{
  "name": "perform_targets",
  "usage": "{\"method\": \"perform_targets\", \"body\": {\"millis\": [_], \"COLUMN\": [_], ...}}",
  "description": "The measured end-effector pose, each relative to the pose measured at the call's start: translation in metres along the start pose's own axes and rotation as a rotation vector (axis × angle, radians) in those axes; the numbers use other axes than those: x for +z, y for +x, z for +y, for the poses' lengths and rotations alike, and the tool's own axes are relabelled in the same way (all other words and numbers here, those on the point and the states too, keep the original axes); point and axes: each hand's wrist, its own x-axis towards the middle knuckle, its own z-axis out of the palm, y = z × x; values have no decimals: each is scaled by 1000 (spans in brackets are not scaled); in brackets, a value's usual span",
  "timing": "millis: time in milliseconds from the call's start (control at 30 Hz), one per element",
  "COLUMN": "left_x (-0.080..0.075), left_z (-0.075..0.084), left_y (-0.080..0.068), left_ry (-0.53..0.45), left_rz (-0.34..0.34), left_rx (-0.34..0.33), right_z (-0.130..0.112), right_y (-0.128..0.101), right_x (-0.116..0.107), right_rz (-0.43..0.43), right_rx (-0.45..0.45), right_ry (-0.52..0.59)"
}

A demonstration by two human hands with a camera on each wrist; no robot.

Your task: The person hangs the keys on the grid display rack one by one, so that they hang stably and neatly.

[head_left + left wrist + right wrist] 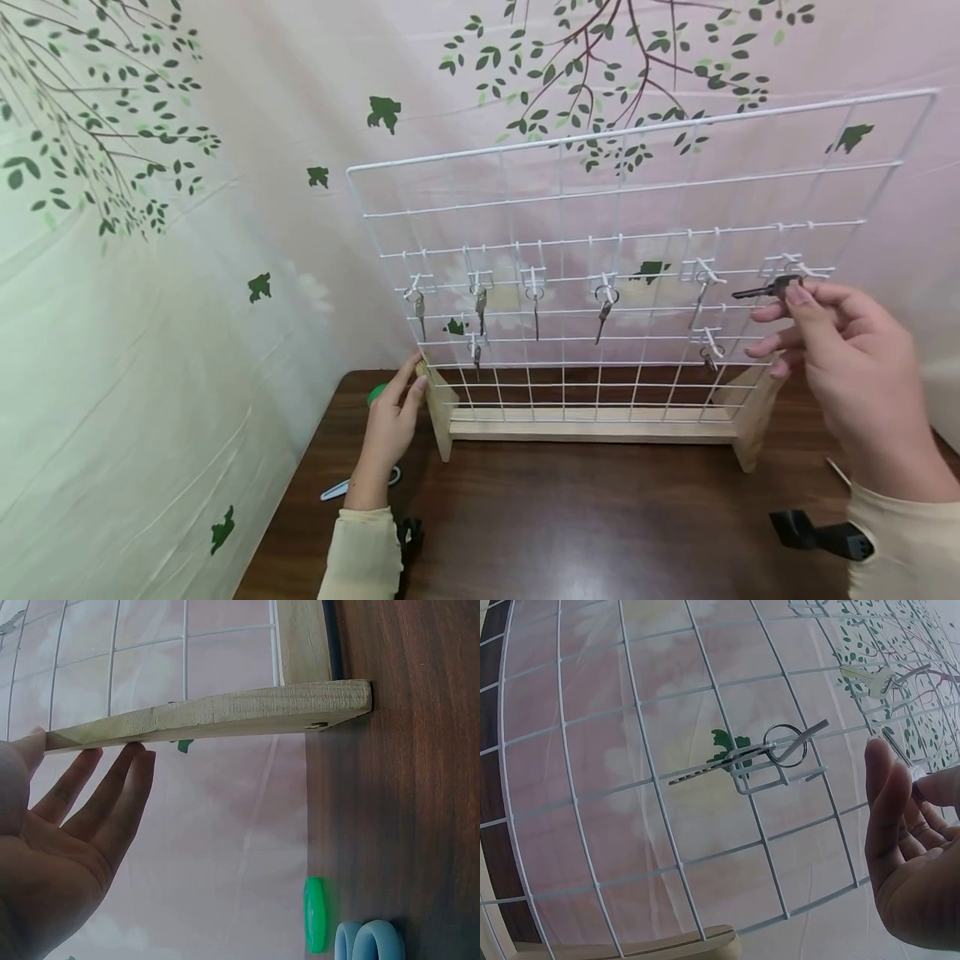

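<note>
My right hand (862, 367) pinches a dark-headed key (757, 292) between thumb and fingers. It holds the key level, just in front of the white hook (791, 265) at the right end of the upper hook row. A white wire grid (645, 129) leans back in a wooden stand. Several keys hang from its other hooks, among them one key (604, 315) near the middle. In the right wrist view, a ringed key (720, 763) hangs beside the hand. My left hand (388, 421) grips the stand's left side board (225, 712), thumb on one face and fingers on the other.
On the dark wooden table (585, 517), a green round lid (316, 915) and a light-blue looped tool (379, 941) lie left of the stand. A black piece (821, 535) is by the right sleeve, near a thin pale stick (837, 472). Leaf-printed cloth (225, 350) hangs behind.
</note>
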Motion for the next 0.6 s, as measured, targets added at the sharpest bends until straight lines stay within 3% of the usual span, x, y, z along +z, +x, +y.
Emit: {"method": "perform_targets", "body": {"millis": [100,167,367,600], "left_x": [-1,-2,-8,-21], "left_z": [1,3,14,25], "left_y": [2,2,-7,-39], "left_ry": [6,13,103,298], "left_rz": [-8,-25,-113,-58], "left_rx": [1,-10,-34,124], "right_z": [1,1,13,45], "right_y": [-1,-6,-35,-81], "right_x": [0,-2,-7,-20], "right_rz": [9,20,62,51], "right_rx": [-7,-16,-56,-200], "right_ry": [20,-31,-457,-880]}}
